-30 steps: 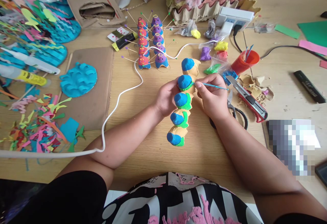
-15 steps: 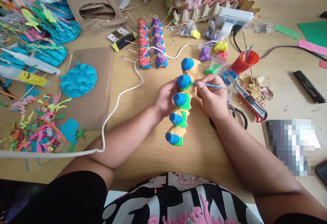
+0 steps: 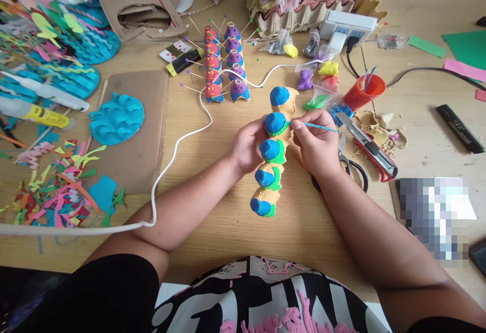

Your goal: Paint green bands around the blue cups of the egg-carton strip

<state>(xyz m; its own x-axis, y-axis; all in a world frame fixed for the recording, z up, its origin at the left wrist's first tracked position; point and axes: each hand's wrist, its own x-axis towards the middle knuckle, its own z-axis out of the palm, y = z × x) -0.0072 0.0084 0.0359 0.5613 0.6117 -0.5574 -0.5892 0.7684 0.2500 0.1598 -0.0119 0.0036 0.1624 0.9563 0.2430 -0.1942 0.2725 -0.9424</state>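
Note:
My left hand (image 3: 249, 144) is closed on a strip of egg carton (image 3: 284, 101), gripping its left side near the second cup. Blue clay caps each of its several cups, and green clay shows along the right side of most of them. Between the thumb and fingers of my right hand (image 3: 317, 140) is a thin blue stick (image 3: 315, 126). Its tip touches the green clay (image 3: 281, 130) beside the second cup's blue cap. My left fingertips are hidden behind the strip.
Scissors (image 3: 359, 173) and a box cutter with its blade out (image 3: 366, 146) lie right of my right hand. An orange cup (image 3: 364, 93) stands beyond. Finished red (image 3: 213, 91) and purple figures (image 3: 240, 89) stand behind a white cable (image 3: 175, 147). Left is cardboard (image 3: 150, 135).
The egg carton strip has swung slightly, its near end shifting to the right. The stick's tip has moved a little right along with the second cup. Both hands keep their holds.

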